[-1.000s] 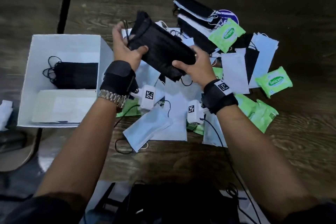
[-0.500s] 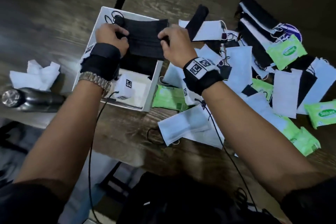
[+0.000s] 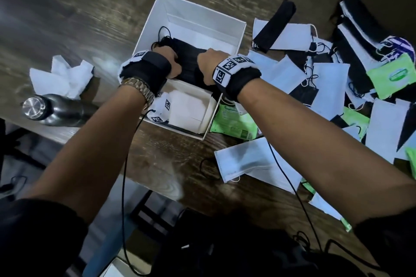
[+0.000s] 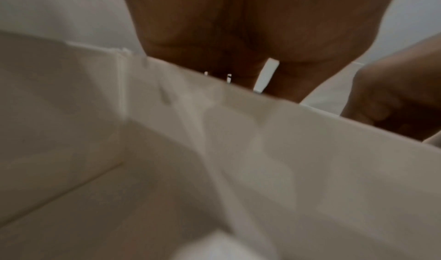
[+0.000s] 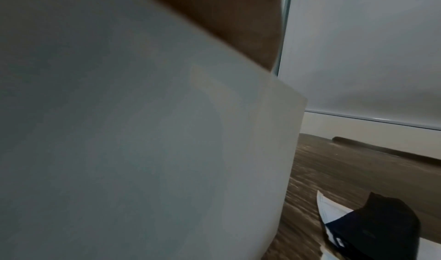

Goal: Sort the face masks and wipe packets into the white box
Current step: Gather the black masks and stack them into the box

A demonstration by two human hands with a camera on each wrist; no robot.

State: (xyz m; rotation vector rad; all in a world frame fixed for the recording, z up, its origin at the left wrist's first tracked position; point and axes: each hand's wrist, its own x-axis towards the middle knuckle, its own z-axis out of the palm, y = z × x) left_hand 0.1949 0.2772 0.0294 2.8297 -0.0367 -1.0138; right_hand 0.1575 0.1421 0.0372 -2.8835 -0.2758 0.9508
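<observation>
The white box point(image 3: 202, 10) stands open on the dark wooden table. Both my hands reach down into its far compartment, where a stack of black face masks point(image 3: 188, 53) lies. My left hand point(image 3: 172, 60) grips the stack's left end and my right hand point(image 3: 206, 62) grips its right end; the fingertips are hidden behind the hands. In the left wrist view I see my palm point(image 4: 238, 28) over a white box wall point(image 4: 310, 151). Loose white masks point(image 3: 331, 87), black masks point(image 3: 278, 22) and green wipe packets point(image 3: 234, 119) lie right of the box.
A steel bottle point(image 3: 56, 109) lies left of the box beside crumpled white tissue point(image 3: 60, 76). The box's near compartment holds white paper point(image 3: 186, 108). Another green packet point(image 3: 394, 76) sits far right. The table's front edge runs just below the box.
Both hands carried the black mask stack from above the pile leftward, then lowered it into the box's far compartment. The head view has swung left.
</observation>
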